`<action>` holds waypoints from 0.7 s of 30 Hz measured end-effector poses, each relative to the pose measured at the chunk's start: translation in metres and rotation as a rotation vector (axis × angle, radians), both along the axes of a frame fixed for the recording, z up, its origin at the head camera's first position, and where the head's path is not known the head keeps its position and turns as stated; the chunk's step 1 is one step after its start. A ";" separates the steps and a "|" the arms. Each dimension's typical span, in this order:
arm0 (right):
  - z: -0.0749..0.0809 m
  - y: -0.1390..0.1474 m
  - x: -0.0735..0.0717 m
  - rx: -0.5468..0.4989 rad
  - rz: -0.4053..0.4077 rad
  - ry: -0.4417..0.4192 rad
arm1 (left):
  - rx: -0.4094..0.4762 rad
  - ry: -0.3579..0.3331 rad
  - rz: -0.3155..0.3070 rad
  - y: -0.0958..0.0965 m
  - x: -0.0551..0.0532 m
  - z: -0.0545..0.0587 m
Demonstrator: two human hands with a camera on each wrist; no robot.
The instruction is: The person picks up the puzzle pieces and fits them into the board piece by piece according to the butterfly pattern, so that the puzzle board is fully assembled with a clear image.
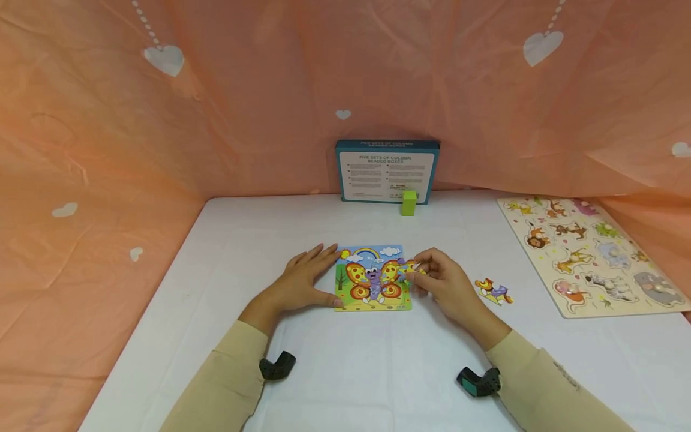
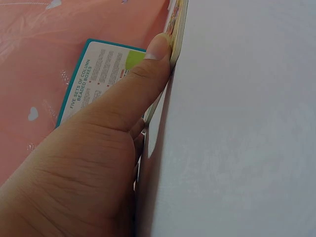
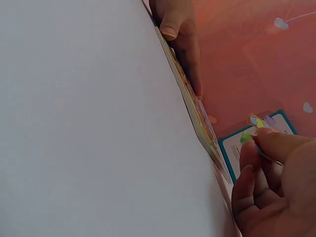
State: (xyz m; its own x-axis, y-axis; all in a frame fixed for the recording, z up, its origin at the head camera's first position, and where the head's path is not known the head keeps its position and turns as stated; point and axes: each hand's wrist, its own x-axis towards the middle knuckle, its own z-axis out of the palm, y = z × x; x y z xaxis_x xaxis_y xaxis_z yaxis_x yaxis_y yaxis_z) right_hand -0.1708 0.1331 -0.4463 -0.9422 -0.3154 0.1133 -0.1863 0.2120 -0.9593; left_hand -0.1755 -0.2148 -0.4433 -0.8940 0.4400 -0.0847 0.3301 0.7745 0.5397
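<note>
A square butterfly puzzle board (image 1: 372, 305) lies on the white table in the head view, with a rainbow and clouds above the butterfly. My left hand (image 1: 302, 281) rests at its left side, fingers stretched out, the thumb on the lower left corner and a fingertip by the upper left one. Between thumb and fingers, my right hand (image 1: 445, 287) pinches a small colourful puzzle piece (image 1: 405, 271) over the board's right edge. The right wrist view shows the piece (image 3: 257, 121) raised, its lower part hidden by the fingers. Another loose puzzle piece (image 1: 493, 291) lies right of that hand.
Behind the board a teal and white box (image 1: 378, 174) stands against the orange curtain (image 1: 270, 108), with a green block (image 1: 408, 204) in front. To the right lies a large animal puzzle board (image 1: 545, 252). Dark wrist devices (image 1: 278, 366) sit at both cuffs.
</note>
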 end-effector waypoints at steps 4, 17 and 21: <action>0.001 -0.005 -0.004 0.054 -0.013 0.016 | -0.009 0.005 -0.002 0.000 -0.001 -0.001; 0.003 -0.023 -0.018 0.184 0.027 0.007 | 0.031 0.025 -0.012 -0.002 -0.001 -0.005; 0.003 -0.022 -0.020 0.235 0.034 0.007 | 0.027 0.021 -0.010 -0.003 -0.002 -0.006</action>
State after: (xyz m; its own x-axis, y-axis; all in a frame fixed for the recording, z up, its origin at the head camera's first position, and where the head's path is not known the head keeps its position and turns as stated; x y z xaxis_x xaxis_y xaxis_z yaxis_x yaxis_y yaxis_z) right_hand -0.1908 0.1111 -0.4435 -0.9301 -0.3650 0.0399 -0.2039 0.4229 -0.8829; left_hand -0.1775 -0.2173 -0.4489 -0.8911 0.4506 -0.0535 0.3492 0.7563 0.5532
